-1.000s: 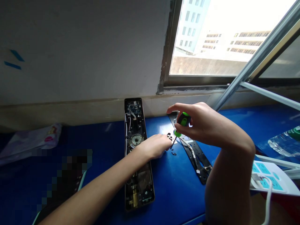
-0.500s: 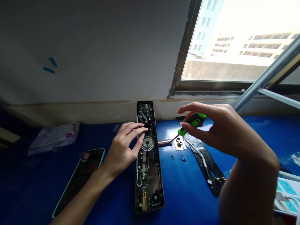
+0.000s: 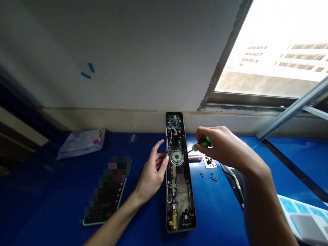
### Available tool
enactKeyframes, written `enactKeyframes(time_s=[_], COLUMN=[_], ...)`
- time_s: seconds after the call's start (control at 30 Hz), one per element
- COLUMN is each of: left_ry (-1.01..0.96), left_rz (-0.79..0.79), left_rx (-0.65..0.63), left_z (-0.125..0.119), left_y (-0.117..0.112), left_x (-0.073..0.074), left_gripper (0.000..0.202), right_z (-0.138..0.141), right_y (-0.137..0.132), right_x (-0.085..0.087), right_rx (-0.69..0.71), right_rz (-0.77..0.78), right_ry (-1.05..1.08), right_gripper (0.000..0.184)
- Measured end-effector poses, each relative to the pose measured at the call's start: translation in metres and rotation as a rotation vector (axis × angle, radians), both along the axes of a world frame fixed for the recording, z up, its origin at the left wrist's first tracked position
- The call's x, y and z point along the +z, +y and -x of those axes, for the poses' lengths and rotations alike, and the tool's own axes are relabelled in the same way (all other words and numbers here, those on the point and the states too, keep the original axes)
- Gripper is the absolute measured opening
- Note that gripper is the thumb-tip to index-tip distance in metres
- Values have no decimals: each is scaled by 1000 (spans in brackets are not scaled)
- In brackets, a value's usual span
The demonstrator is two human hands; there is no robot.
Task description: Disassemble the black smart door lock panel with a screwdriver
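An opened electronic door lock point(image 3: 183, 194), a long black housing with its insides showing, lies lengthwise before me. Inside it are a round metal disc point(image 3: 177, 157), white wires, a circuit board near the far end and a brass-coloured part point(image 3: 174, 219) at the near end. My left hand point(image 3: 153, 171) grips the left edge, thumb on the rim, index finger stretched forward. In my right hand point(image 3: 217, 140) is a green and black screwdriver point(image 3: 204, 141), tilted, its shaft pointing left toward the lock's right edge. Whether its tip touches anything I cannot tell.
Right of the lock lie a dark reddish strip point(image 3: 195, 159), a small metal plate point(image 3: 209, 161), several tiny screws point(image 3: 213, 178) and a black panel point(image 3: 232, 177) with a cable. A phone point(image 3: 109, 194) and a package point(image 3: 81, 144) lie left. A power strip point(image 3: 304, 212) is at right.
The view has swung left. My left hand has gone from above the round disc to the lock's left edge. My right hand has brought the screwdriver closer to the lock.
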State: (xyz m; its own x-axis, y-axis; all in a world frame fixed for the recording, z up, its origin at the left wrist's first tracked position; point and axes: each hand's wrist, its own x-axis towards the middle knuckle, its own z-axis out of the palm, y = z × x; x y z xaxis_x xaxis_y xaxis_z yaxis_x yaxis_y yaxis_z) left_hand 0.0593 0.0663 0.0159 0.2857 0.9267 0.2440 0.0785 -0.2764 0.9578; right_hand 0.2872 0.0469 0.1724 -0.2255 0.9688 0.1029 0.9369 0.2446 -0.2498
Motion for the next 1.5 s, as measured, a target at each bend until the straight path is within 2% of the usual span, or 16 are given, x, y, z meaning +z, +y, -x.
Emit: enactKeyframes(time_s=[0.17,0.3,0.47,0.6,0.7,0.77,1.03,1.2,1.27,1.37,1.5], left_ry=[38,74,67,107,95,81,67,9,-4,3,9], left_rz=[-52,-1,13,-2,15,24,7,39,46,56,74], left_rx=[68,155,217,210,182,171,160,184,189,193,206], left_z=[8,11,11,14,16,16,11,6,5,4,5], left_y=[-1,0,6,12,12,12,8,3,1,1,2], left_x=[-3,-4,-3,-2,-1,0,0,-2,-2,-1,1], left_gripper=[57,57,60,62,65,65,66,63,64,64,68], right_z=[4,7,6,-1,-4,-2,31,49,53,51,25], right_y=[0,-2,-5,-6,-11,-18,-68,-82,-85,-88,-95], right_x=[-3,-6,-7,-13,-27,-42,-113,-148,-154,-155,-148], right_rx=[-17,-33,-51,-65,-77,-87,-167,-238,-260,-266,-286], right_rz=[93,131,193,273,331,342,193,88,50,12,-47], right_ry=[-3,-19,-3,50,98,129,201,221,242,284,355], right_gripper=[4,4,10,21,24,19,23,19,17,14,17])
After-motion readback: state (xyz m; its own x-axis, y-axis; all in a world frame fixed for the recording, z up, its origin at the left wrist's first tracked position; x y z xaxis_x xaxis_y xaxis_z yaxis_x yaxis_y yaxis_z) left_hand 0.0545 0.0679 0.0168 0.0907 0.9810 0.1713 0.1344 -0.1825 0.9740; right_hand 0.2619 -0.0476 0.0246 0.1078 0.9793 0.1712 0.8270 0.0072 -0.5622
